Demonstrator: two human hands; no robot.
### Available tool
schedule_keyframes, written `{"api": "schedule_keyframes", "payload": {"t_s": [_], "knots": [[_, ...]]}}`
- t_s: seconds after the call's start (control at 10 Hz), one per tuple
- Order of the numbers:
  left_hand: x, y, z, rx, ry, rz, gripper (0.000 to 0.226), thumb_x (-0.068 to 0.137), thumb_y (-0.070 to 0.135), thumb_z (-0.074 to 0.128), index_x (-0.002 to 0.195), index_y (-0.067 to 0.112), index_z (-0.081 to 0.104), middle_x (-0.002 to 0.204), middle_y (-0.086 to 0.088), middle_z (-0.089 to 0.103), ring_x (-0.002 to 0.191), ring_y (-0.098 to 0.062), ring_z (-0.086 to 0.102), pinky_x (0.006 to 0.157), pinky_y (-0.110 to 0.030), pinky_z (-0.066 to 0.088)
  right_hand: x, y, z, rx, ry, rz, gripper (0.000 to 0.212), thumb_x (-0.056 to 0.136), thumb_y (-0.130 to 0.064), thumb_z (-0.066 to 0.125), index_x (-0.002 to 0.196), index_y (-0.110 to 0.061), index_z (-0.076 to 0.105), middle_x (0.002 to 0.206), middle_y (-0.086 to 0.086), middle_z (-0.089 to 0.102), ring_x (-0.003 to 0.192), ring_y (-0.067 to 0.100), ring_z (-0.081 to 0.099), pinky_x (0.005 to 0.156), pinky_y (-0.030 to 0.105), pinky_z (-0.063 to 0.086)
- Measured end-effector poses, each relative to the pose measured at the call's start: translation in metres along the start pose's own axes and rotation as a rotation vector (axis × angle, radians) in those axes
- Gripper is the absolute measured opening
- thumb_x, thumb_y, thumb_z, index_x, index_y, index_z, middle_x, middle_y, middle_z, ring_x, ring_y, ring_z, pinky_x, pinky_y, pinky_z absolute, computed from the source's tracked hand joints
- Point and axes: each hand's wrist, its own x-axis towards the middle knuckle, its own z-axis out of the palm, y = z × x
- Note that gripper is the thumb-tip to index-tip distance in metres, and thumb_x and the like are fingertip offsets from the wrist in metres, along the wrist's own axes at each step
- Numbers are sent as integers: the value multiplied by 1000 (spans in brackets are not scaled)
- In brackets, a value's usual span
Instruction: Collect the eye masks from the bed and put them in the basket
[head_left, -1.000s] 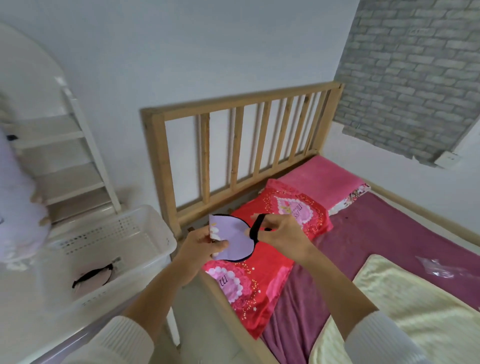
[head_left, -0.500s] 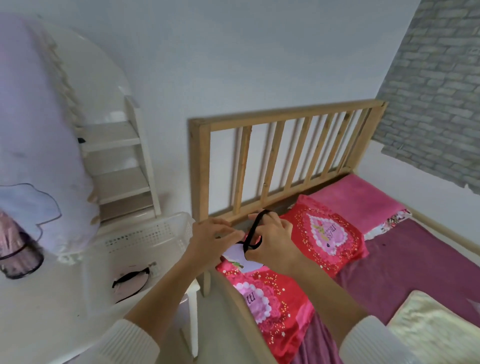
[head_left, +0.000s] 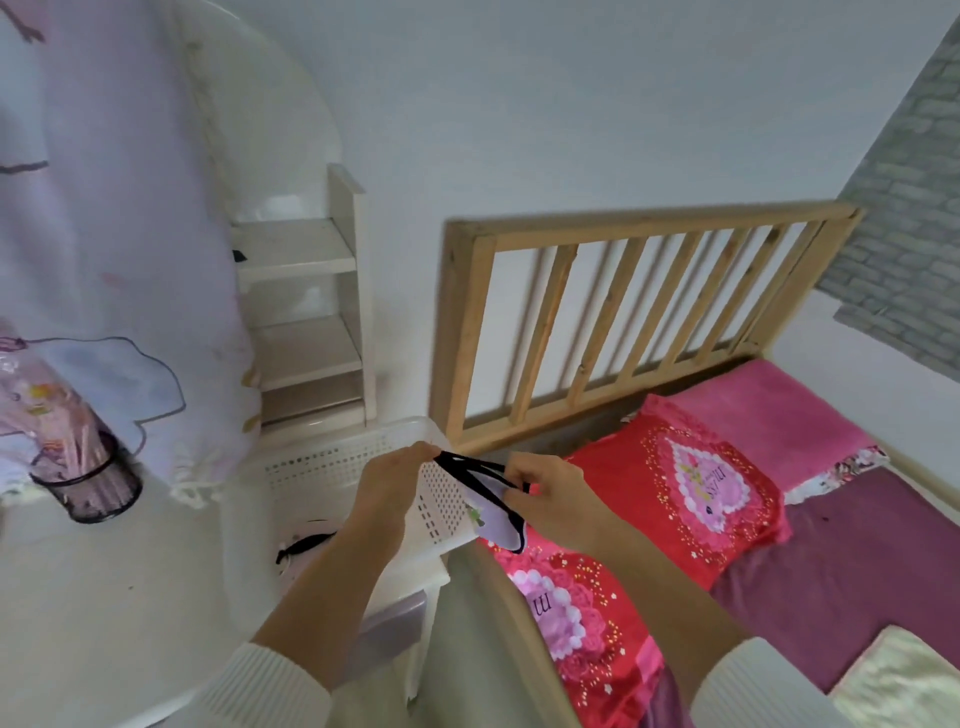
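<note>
Both my hands hold a lilac eye mask (head_left: 496, 522) with a black strap, right beside the near corner of the white perforated basket (head_left: 332, 457). My left hand (head_left: 387, 483) pinches the strap's left end above the basket's rim. My right hand (head_left: 550, 491) grips the mask and strap over the red pillow (head_left: 691, 488). Another eye mask (head_left: 306, 543) lies inside the basket, mostly hidden behind my left forearm.
The basket stands on a white table (head_left: 104, 597) left of the bed. A black mesh pen holder (head_left: 85, 480) sits on that table's left side. A white shelf (head_left: 311, 301) rises behind the basket. The wooden headboard (head_left: 623, 312) stands right of the basket.
The view has swung left toward the table. Both hands have carried the lilac eye mask from over the pillows to the basket's near corner, with the strap now stretched between them.
</note>
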Motion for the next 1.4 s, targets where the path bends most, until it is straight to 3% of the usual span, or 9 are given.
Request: {"api": "schedule_keyframes", "payload": {"t_s": [0.2, 0.4, 0.7, 0.8, 0.9, 1.1, 1.2, 1.3, 1.4], "knots": [[29, -11, -17, -314, 82, -218, 8, 84, 24, 63, 80, 17, 62, 93, 7, 65, 100, -11, 57, 98, -40, 28, 46, 8, 20, 250, -43, 49, 8, 80, 6, 51, 73, 8, 48, 68, 22, 46, 64, 18, 39, 63, 35, 34], [52, -10, -35, -260, 42, -172, 10, 86, 22, 59, 86, 14, 64, 98, -2, 69, 100, -18, 64, 84, -38, 39, 109, 13, 44, 398, -159, 100, 10, 85, 3, 57, 81, 12, 54, 72, 16, 51, 69, 22, 46, 66, 33, 37], [93, -34, -61, -36, 261, -196, 17, 79, 7, 72, 85, 6, 57, 64, -9, 71, 57, -20, 67, 62, -31, 50, 184, 37, 101, 460, -408, 380, 11, 79, -5, 67, 87, -1, 61, 79, 15, 65, 72, 26, 65, 70, 42, 59], [101, -49, -64, 46, 369, -234, 23, 73, 6, 71, 93, 6, 59, 79, -15, 71, 70, -29, 65, 66, -36, 50, 196, 44, 125, 327, -459, 371, 8, 76, -4, 62, 83, -7, 62, 76, 11, 64, 68, 26, 64, 66, 41, 58], [100, -67, -70, 286, 445, -198, 15, 78, 6, 64, 90, 14, 59, 87, -6, 68, 72, -18, 63, 60, -24, 47, 202, 51, 151, 209, -515, 328, 11, 76, -4, 56, 83, -11, 61, 77, 6, 61, 72, 24, 61, 62, 36, 52], [89, -90, -74, 523, 421, -163, 20, 77, 1, 59, 74, 21, 62, 75, 0, 70, 72, -21, 67, 67, -35, 55, 193, 65, 193, 177, -639, 413, 11, 78, -1, 54, 84, -2, 64, 85, 14, 64, 83, 29, 63, 77, 45, 57], [87, -93, -79, 627, 388, -122, 15, 76, 3, 56, 80, 13, 67, 88, -5, 70, 83, -24, 67, 78, -39, 56, 190, 67, 194, 54, -673, 337, 18, 81, -7, 52, 93, -2, 64, 92, 10, 62, 82, 22, 56, 74, 33, 47], [89, -88, -89, 733, 365, -65, 14, 78, 7, 56, 86, 15, 65, 95, -1, 63, 90, -21, 61, 72, -29, 48, 197, 53, 179, -31, -700, 205, 32, 85, -14, 55, 116, -8, 57, 115, 9, 60, 103, 23, 55, 84, 26, 40], [85, -82, -107, 920, 453, 123, 25, 81, 7, 57, 104, 15, 64, 110, -1, 59, 111, -21, 51, 84, -25, 42, 206, 30, 150, 78, -612, 68, 27, 87, -22, 60, 113, -15, 62, 115, 2, 65, 100, 14, 58, 79, 14, 42]]}}
